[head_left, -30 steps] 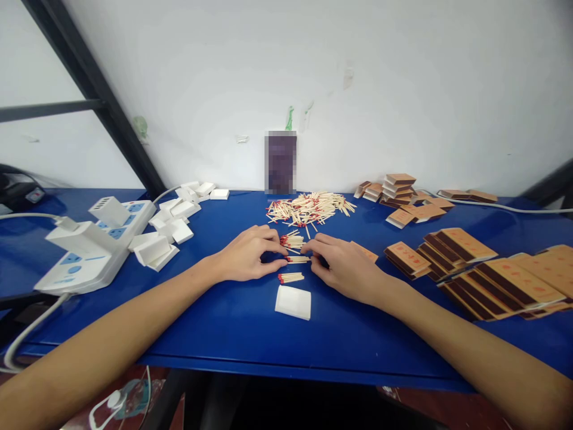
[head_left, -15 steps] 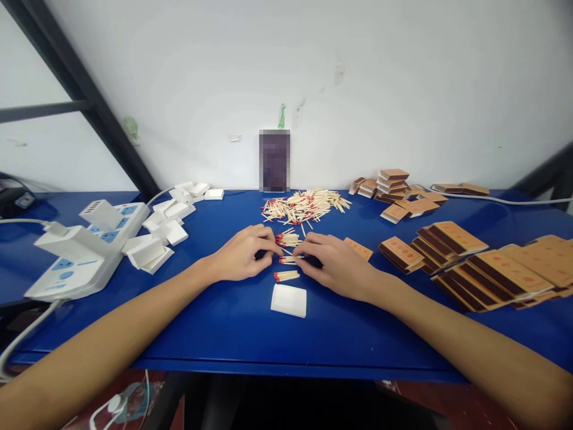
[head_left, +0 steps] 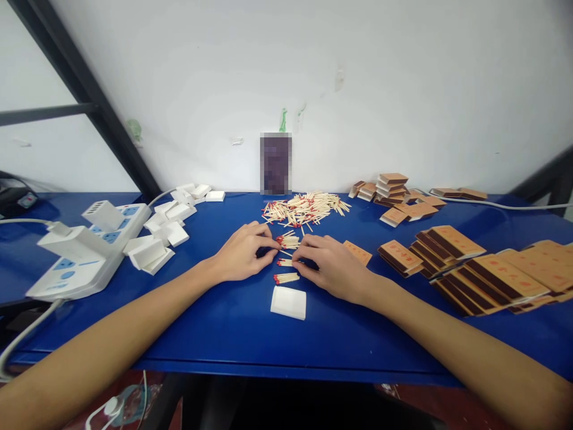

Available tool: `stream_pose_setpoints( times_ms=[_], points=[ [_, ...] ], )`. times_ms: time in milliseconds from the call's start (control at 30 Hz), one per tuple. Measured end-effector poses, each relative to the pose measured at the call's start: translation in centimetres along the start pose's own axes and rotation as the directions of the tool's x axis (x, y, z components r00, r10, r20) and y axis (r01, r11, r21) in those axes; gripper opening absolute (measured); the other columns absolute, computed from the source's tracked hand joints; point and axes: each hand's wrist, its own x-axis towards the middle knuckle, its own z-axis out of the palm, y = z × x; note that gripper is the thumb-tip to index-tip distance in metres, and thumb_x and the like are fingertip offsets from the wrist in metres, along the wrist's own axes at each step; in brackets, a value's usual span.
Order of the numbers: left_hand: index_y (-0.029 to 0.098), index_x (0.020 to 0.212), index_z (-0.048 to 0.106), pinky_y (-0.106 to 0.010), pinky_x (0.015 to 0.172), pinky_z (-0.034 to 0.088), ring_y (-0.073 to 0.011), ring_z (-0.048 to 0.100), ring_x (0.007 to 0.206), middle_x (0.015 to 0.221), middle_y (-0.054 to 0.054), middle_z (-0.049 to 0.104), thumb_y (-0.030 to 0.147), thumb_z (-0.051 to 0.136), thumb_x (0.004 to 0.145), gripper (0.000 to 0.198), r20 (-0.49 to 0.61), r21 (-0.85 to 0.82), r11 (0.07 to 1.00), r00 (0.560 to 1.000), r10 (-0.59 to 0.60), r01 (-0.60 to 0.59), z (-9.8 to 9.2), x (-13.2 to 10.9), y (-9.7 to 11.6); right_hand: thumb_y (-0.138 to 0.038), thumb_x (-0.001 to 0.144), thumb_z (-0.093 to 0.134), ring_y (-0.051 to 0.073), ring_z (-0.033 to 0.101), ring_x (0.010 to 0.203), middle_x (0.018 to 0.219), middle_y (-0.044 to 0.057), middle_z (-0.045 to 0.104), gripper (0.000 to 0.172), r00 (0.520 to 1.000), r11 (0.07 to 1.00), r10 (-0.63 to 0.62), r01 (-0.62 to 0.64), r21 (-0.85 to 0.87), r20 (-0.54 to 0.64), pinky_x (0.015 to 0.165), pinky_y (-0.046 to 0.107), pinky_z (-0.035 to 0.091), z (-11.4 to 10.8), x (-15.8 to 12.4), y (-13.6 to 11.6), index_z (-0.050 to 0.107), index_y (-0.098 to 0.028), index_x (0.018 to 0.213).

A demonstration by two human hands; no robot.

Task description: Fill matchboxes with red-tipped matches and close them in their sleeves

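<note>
My left hand [head_left: 248, 252] is closed, thumb and forefinger pinched at the end of a single matchstick [head_left: 286, 252]. Opposite it, my right hand [head_left: 333, 263] has thumb and forefinger together on the right ends of a small row of red-tipped matchsticks [head_left: 284, 263]; the fingers cover part of them. Just beyond lies another bundle of matchsticks [head_left: 289, 240]. Nearer to me is a third small group [head_left: 286, 278], and below that a white matchbox tray [head_left: 289, 302] lies on the blue table [head_left: 250, 334].
A loose heap of matchsticks [head_left: 308, 208] lies by the wall. White trays [head_left: 168, 221] and a power strip [head_left: 89, 257] stand left. Brown matchbox sleeves [head_left: 496, 275] are piled right, with more sleeves [head_left: 394, 191] behind. One sleeve [head_left: 358, 252] lies beside my right hand.
My right fingertips have shifted slightly left and nearer to me along the middle row of matchsticks. My left hand has barely moved. The view has tilted a little.
</note>
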Motion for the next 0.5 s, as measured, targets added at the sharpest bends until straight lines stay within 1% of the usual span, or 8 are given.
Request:
stream_pose_setpoints(
  times_ms=[100, 267, 367, 500],
  points=[
    [0.021, 0.095, 0.074, -0.036, 0.081, 0.043, -0.0183, 0.055, 0.085, 0.090, -0.004, 0.063, 0.032, 0.058, 0.091, 0.020, -0.019, -0.008, 0.999, 0.999, -0.042, 0.042, 0.06, 0.05, 0.13, -0.022, 0.095, 0.053, 0.017, 0.057, 0.081, 0.094, 0.005, 0.063, 0.016, 1.000, 1.000, -0.007, 0.007, -0.006, -0.008, 0.074, 0.031, 0.039, 0.04, -0.02, 0.03, 0.068, -0.020, 0.092],
    [0.020, 0.085, 0.072, -0.034, 0.078, 0.042, -0.0174, 0.054, 0.081, 0.086, -0.003, 0.063, 0.031, 0.060, 0.090, 0.018, -0.040, -0.029, 0.993, 0.992, -0.119, 0.118, 0.15, 0.15, 0.22, -0.022, 0.096, 0.052, 0.017, 0.057, 0.083, 0.095, 0.004, 0.064, 0.015, 1.000, 1.000, 0.001, -0.001, -0.006, 0.011, 0.075, 0.031, 0.039, 0.15, -0.07, 0.15, 0.068, -0.020, 0.095],
    [0.019, 0.084, 0.071, -0.035, 0.078, 0.042, -0.0174, 0.054, 0.081, 0.086, -0.003, 0.063, 0.031, 0.060, 0.090, 0.017, -0.038, -0.030, 0.990, 0.990, -0.136, 0.135, 0.20, 0.22, 0.12, -0.022, 0.096, 0.052, 0.017, 0.058, 0.085, 0.095, 0.004, 0.064, 0.015, 1.000, 1.000, 0.011, -0.011, 0.008, 0.015, 0.077, 0.032, 0.039, 0.26, 0.00, 0.18, 0.067, -0.020, 0.094],
    [0.019, 0.084, 0.071, -0.035, 0.078, 0.043, -0.0175, 0.055, 0.081, 0.085, -0.003, 0.064, 0.033, 0.060, 0.090, 0.018, -0.038, -0.038, 0.990, 0.990, -0.139, 0.138, 0.30, 0.30, -0.13, -0.021, 0.095, 0.054, 0.017, 0.059, 0.084, 0.095, 0.005, 0.065, 0.014, 0.999, 0.996, 0.025, -0.027, 0.079, 0.027, 0.076, 0.031, 0.041, 0.33, 0.25, -0.02, 0.068, -0.020, 0.093]
  ],
)
